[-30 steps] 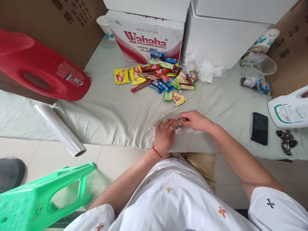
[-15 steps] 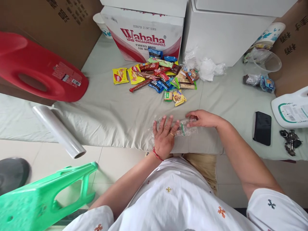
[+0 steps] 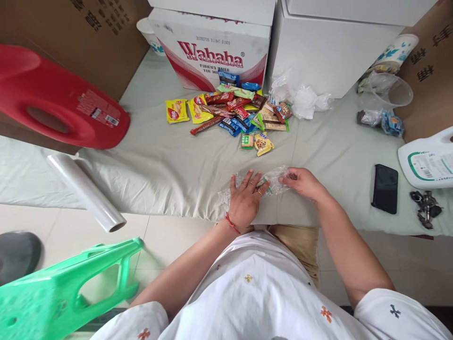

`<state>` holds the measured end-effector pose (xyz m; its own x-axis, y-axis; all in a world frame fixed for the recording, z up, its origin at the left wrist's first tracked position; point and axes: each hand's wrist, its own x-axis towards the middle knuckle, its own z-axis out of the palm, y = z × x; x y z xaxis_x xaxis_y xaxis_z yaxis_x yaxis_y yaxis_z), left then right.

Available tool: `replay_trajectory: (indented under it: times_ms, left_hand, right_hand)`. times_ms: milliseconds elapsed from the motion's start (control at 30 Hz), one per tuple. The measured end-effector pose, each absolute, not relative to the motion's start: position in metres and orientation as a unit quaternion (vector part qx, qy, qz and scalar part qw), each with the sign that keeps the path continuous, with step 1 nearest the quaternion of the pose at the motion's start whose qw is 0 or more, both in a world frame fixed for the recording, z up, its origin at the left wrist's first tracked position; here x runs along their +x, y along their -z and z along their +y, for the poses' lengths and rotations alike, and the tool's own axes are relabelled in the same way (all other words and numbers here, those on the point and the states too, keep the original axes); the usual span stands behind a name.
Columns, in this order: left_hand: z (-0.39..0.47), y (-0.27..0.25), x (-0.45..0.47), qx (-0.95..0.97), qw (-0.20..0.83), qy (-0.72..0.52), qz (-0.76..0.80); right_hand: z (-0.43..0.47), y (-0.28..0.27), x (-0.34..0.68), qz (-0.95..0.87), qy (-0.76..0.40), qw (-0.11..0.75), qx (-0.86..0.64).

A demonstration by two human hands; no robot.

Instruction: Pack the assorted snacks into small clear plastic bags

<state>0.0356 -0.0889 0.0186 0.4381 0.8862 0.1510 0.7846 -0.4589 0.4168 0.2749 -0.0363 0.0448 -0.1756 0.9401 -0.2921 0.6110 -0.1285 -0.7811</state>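
A crumpled clear plastic bag (image 3: 279, 182) with a green strip lies near the front edge of the cloth-covered table. My left hand (image 3: 247, 196) rests flat on it, fingers spread, a red cord around the wrist. At the bag's right end, my right hand (image 3: 302, 182) pinches the plastic between thumb and fingers. Beyond both hands is a pile of wrapped snacks (image 3: 233, 106), with a small yellow cookie packet (image 3: 264, 143) at its near side.
A Wahaha carton (image 3: 212, 52) backs the snacks, with crumpled clear bags (image 3: 304, 100) beside it. To the right are a phone (image 3: 385, 189), keys (image 3: 426, 208) and a white jug (image 3: 428, 160). Leftward are a red jug (image 3: 63, 99), a plastic film roll (image 3: 87, 191) and a green stool (image 3: 71, 283).
My right hand has closed on the bag's right end and shifted slightly right. The plastic there is lifted and more spread out. My left hand stays almost in place.
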Motion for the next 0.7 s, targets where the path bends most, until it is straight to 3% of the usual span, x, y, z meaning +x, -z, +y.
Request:
replay_trajectory:
  times_ms: [100, 200, 467, 700]
  left_hand:
    - [-0.089, -0.022, 0.037, 0.834, 0.147, -0.165, 0.506]
    - [-0.090, -0.021, 0.041, 0.825, 0.148, -0.175, 0.516]
    - [-0.082, -0.002, 0.008, 0.675, 0.239, -0.348, 0.604]
    - [-0.063, -0.017, -0.021, 0.645, 0.198, -0.258, 0.691]
  right_hand:
    - [-0.044, -0.048, 0.264, -0.565, -0.472, 0.285, -0.614]
    - [-0.058, -0.057, 0.237, -0.550, -0.476, 0.323, -0.605]
    - [-0.093, -0.048, 0.175, -0.710, -0.286, 0.291, -0.573]
    - [-0.094, -0.042, 0.178, -0.715, -0.276, 0.287, -0.575]
